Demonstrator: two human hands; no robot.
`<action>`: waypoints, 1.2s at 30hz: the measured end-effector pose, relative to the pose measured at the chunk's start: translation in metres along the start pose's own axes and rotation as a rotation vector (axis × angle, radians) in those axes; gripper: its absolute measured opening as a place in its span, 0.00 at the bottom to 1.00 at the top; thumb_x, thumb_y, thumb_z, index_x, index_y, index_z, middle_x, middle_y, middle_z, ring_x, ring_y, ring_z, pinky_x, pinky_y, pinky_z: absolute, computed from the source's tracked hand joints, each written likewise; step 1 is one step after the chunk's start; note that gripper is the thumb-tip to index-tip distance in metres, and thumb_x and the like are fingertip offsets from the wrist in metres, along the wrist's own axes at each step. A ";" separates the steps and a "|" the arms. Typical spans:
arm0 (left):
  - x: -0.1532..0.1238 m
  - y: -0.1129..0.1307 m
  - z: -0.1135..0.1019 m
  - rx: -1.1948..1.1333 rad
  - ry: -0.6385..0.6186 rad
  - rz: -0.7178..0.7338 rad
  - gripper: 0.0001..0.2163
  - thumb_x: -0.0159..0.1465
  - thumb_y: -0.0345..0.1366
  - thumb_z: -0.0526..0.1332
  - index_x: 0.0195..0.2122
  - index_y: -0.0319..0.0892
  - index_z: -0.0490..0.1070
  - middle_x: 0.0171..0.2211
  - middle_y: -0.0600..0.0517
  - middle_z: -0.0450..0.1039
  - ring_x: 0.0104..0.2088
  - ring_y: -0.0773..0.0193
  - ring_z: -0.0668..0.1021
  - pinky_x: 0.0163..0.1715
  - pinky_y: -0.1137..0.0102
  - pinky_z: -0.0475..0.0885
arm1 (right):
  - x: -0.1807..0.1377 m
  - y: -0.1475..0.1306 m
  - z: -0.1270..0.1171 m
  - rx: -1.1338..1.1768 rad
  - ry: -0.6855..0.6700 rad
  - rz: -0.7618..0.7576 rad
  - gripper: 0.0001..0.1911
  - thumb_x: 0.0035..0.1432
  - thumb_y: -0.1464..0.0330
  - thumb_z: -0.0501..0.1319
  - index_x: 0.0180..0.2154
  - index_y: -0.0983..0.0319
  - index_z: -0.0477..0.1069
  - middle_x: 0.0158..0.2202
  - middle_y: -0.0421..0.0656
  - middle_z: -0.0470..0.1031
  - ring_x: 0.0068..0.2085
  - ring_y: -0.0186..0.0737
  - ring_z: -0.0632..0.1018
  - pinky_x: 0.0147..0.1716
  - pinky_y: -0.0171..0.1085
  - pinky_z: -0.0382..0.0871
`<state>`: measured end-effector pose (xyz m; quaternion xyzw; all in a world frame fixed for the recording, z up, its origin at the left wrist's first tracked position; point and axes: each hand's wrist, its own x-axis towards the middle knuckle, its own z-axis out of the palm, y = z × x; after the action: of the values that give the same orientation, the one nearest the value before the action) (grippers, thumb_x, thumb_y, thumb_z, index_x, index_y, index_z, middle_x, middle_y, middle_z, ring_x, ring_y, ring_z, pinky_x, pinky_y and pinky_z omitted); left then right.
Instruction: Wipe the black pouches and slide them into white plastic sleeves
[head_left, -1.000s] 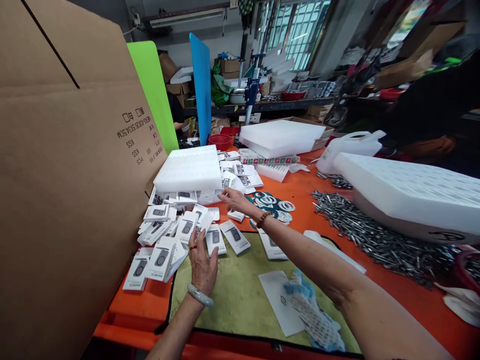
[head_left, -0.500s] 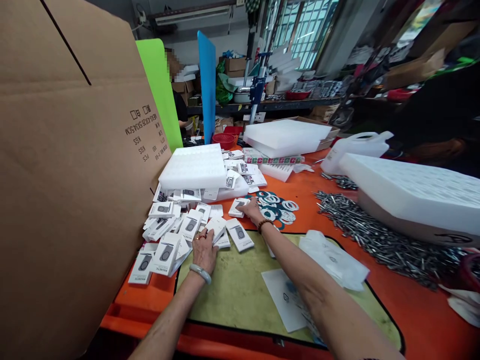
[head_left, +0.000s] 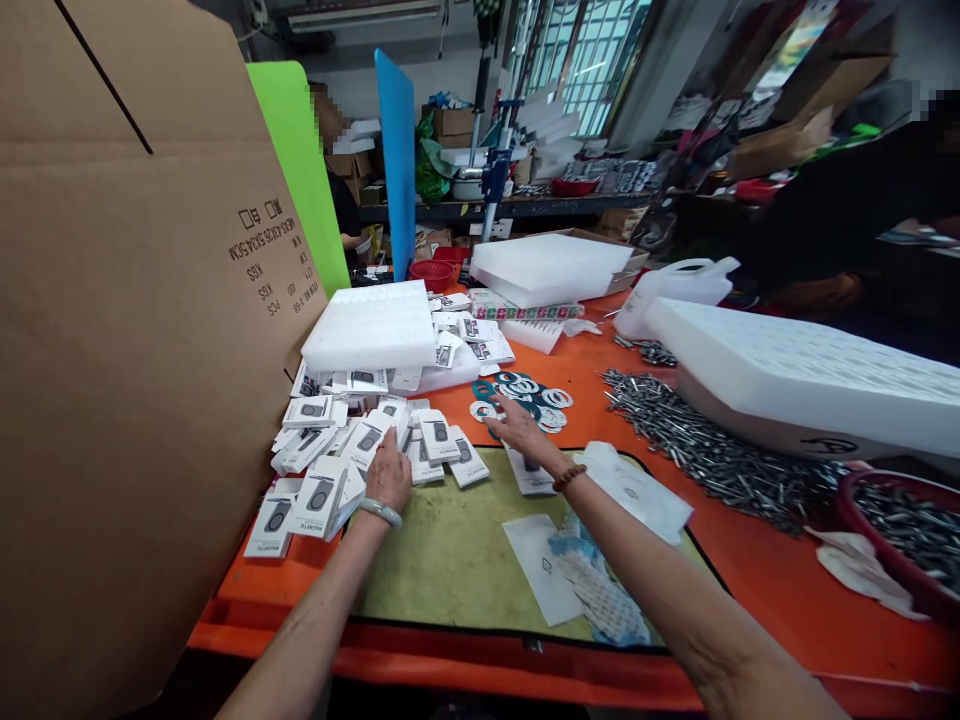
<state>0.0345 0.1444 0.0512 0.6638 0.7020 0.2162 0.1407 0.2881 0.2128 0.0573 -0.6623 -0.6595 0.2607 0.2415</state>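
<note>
My left hand [head_left: 388, 472], with a pale bangle on the wrist, rests palm down on a heap of small white product cards [head_left: 330, 452] at the left edge of a green mat [head_left: 450, 550]; its fingers are bent over the cards. My right hand [head_left: 517, 425], with a bead bracelet on the wrist, lies flat with fingers spread over a white card [head_left: 529, 472] at the mat's far edge, just in front of several round teal and white stickers [head_left: 525, 392].
A tall cardboard box wall [head_left: 127, 330] stands at the left. White foam trays [head_left: 373, 325] [head_left: 802, 375] sit on the orange table [head_left: 765, 570]. Metal pins [head_left: 697, 445] are heaped at the right, beside a red basin [head_left: 892, 520]. Plastic bags [head_left: 637, 490] lie on the mat.
My right hand has drawn back from the far cards toward the mat's edge, beside the round stickers. My left hand has stayed on the card heap, shifting slightly left.
</note>
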 end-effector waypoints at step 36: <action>-0.079 -0.023 0.004 -0.741 0.114 -0.262 0.21 0.58 0.40 0.58 0.51 0.38 0.67 0.49 0.39 0.72 0.42 0.57 0.77 0.42 0.62 0.75 | 0.041 -0.070 0.048 0.178 0.272 0.005 0.27 0.57 0.58 0.58 0.55 0.65 0.63 0.52 0.54 0.68 0.53 0.50 0.70 0.50 0.45 0.67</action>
<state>0.0227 0.0664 0.0291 0.4600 0.6618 0.4715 0.3579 0.2036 0.2535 0.0664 -0.6694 -0.5932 0.2265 0.3856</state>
